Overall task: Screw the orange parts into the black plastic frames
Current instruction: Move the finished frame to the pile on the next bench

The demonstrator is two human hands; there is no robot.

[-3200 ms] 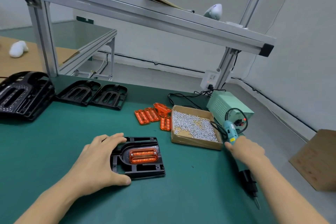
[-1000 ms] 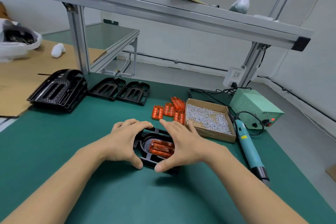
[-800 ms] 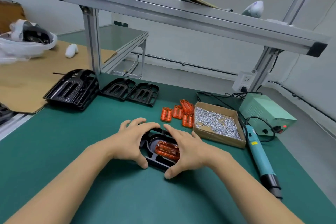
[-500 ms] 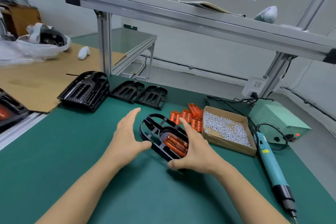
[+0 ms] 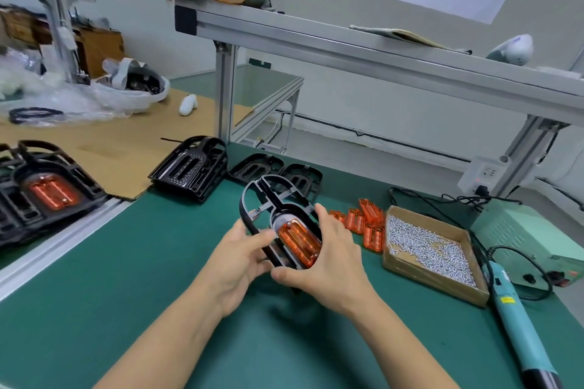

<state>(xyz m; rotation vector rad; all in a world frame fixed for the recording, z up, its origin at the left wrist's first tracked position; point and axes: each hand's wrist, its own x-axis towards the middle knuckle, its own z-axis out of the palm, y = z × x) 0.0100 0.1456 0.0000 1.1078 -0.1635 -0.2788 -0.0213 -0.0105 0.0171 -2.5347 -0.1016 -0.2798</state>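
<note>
Frame with orange part seated in it is held tilted above the desk, both hands gripping: left hand fingers curl on its left edge, right hand wraps the right side, likely carrying it toward the finished frames at left. Screwdriver lies idle by the screw box.

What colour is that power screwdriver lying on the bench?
Teal-blue screwdriver with a black tip end, seen in the head view.

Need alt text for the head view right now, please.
Both hands, left hand and right hand, hold a black frame with an orange part above the green mat. Loose orange parts, a screw box and an electric screwdriver lie right.
</note>
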